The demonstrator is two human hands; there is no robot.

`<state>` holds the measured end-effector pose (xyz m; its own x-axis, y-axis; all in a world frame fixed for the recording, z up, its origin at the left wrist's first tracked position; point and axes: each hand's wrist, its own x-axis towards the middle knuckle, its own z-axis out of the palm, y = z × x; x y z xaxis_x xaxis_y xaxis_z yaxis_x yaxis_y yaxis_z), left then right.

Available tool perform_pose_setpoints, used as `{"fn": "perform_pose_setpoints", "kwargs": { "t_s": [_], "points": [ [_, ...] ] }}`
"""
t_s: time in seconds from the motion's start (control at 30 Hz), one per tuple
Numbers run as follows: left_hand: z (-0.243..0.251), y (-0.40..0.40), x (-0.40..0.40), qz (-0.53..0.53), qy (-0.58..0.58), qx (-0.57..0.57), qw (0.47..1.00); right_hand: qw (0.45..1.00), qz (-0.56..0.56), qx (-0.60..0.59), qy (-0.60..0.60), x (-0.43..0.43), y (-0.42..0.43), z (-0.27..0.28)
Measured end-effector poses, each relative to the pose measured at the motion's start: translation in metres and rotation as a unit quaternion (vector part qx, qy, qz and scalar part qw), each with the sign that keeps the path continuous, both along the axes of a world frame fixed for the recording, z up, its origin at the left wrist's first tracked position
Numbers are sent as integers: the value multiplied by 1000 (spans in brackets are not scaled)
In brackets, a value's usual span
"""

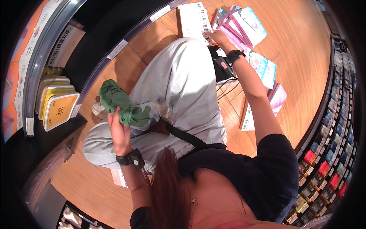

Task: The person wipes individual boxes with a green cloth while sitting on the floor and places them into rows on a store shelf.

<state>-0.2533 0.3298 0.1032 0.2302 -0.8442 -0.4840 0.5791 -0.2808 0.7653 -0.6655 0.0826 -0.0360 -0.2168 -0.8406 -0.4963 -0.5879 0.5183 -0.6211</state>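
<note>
A bunched green cloth point(115, 98) rests in my left hand point(120, 136), with my fingers against its lower side, over my folded legs. My right hand point(219, 37) reaches forward past my knee. Its fingertips touch the edge of a stack of white boxes point(191, 21) that bear black writing. How firmly it grips them cannot be told. Beside that hand, pink and blue printed flat packages point(248, 24) lie fanned on the floor. More of these printed packages point(261, 67) lie beyond my right forearm. Below the right wrist is a black pouch point(221, 68) with cords.
Yellow packages point(61, 110) and a pinkish box point(67, 44) stand on the black shelf point(100, 25) at left. A white box point(248, 117) and a pink one point(277, 98) sit under my right arm. Racks of small packaged goods point(326, 137) line the right side.
</note>
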Motion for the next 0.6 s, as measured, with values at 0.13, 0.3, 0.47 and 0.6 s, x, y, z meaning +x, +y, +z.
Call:
{"fn": "perform_pose_setpoints", "kwargs": {
  "t_s": [0.13, 0.3, 0.47, 0.6],
  "points": [
    [6, 10, 8, 18, -1, -9, 1000, 982, -68, 72, -161, 21, -3, -9],
    [-8, 23, 24, -19, -128, -53, 990, 973, -96, 47, -202, 13, 6, 21],
    [-8, 7, 23, 29, 38, -20, 999, 968, -90, -39, -230, 0, 7, 6],
    [6, -7, 15, 32, 38, -15, 999, 921, -135, -95, -352, -9, 27, 54]
  ]
}}
